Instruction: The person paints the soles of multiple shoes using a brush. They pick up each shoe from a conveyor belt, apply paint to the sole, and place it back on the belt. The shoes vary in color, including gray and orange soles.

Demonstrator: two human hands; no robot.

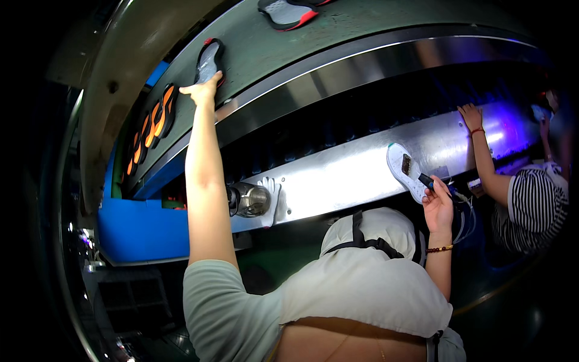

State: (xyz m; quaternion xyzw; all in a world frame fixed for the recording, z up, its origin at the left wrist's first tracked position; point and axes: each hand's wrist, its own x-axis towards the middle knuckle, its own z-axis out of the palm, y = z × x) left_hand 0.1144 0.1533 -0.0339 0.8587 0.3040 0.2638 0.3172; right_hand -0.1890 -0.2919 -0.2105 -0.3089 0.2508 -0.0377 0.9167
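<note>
Reaching up, left hand (204,90) rests open, fingers flat on a grey shoe sole with red rim (208,60) lying on the upper green conveyor belt (265,45). Right hand (438,205) grips a white shoe (405,170) against the shiny metal panel (338,178). Orange soles (158,117) sit left; a co-worker's hand (470,116) touches the panel far right.

Place: a shoe factory, as we see it.
Evidence: conveyor belt (253,54) carrying shoe soles (208,60); steel machine housing (338,175); white shoe (403,171).
</note>
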